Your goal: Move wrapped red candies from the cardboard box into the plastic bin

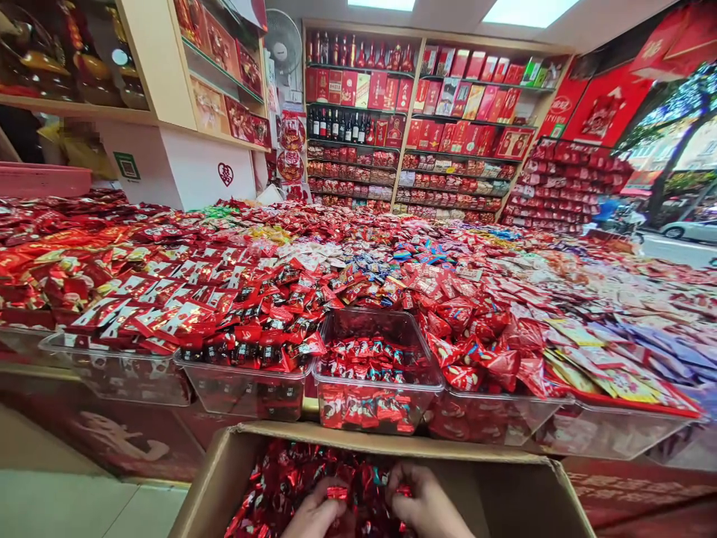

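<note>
Both of my hands reach down into an open cardboard box (392, 442), among many shiny red wrapped candies (280, 478). My left hand (318, 514) is closed, with a red wrapped candy (337, 493) at its thumb and fingers. Just to its right, my right hand (420, 499) curls its fingers around another red wrapped candy (404, 491). More candies lie between and beneath the two hands. Directly beyond the box stands a clear plastic bin (374, 385), partly filled with similar red candies.
More clear bins hold red packets, such as the heaped bin (246, 385) on the left and the bin (498, 411) on the right. Mounds of wrapped sweets (358, 232) spread behind them. Shelves (358, 71) with bottles and boxes line the back wall. A person (78, 149) is at far left.
</note>
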A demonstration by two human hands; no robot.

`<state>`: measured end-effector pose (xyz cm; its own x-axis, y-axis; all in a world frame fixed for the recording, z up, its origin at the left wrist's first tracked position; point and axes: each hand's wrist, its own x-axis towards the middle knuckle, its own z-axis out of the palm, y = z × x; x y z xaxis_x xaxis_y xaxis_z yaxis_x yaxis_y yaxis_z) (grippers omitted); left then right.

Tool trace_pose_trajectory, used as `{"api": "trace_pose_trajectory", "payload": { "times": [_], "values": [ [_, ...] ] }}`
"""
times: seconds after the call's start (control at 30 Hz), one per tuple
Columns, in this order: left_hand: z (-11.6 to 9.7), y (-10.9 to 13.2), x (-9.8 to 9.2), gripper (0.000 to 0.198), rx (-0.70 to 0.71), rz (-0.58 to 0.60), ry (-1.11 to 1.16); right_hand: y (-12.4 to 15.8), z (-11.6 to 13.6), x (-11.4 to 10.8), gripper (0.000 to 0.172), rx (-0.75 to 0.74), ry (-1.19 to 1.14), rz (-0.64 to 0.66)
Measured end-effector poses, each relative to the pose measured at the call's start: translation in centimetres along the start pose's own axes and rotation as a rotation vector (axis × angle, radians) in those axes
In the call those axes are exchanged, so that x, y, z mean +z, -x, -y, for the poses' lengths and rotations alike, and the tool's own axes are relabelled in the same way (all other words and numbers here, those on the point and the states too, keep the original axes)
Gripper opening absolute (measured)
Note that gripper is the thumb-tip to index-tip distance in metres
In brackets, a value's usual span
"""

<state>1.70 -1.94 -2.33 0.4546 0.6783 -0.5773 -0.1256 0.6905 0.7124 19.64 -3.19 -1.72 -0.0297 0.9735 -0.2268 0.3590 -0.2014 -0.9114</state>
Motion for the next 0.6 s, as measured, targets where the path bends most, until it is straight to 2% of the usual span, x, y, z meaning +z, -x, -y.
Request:
{"api": "trace_pose_trajectory", "payload": {
  "times": [0.1, 0.2, 0.3, 0.4, 0.5, 0.6],
  "values": [
    [-0.8, 1.4, 1.9, 0.035, -0.071, 0.118, 0.126, 0.9, 2.5, 0.3, 0.002, -0.012, -0.191, 0.057],
    [-2.1, 2.7, 3.2, 0.027, 0.054, 0.163, 0.177, 1.6, 3.8, 0.9, 0.006, -0.007, -0.243, 0.069],
    [-2.8, 2.9, 3.2, 0.022, 0.137, 0.061, 0.186, 1.9, 3.7, 1.4, 0.010, -0.069, -0.179, 0.061],
    [-2.5, 2.6, 2.9, 0.023, 0.149, -0.025, 0.228, 2.0, 3.2, 1.9, 0.015, -0.069, -0.314, 0.078],
    [-2.1, 2.3, 2.7, 0.024, 0.134, -0.054, 0.241, 1.9, 3.0, 2.1, 0.020, -0.004, -0.517, 0.013],
    [-1.7, 2.2, 2.6, 0.027, 0.125, -0.042, 0.160, 1.8, 2.9, 2.2, 0.024, 0.016, -0.522, 0.000]
  ]
}}
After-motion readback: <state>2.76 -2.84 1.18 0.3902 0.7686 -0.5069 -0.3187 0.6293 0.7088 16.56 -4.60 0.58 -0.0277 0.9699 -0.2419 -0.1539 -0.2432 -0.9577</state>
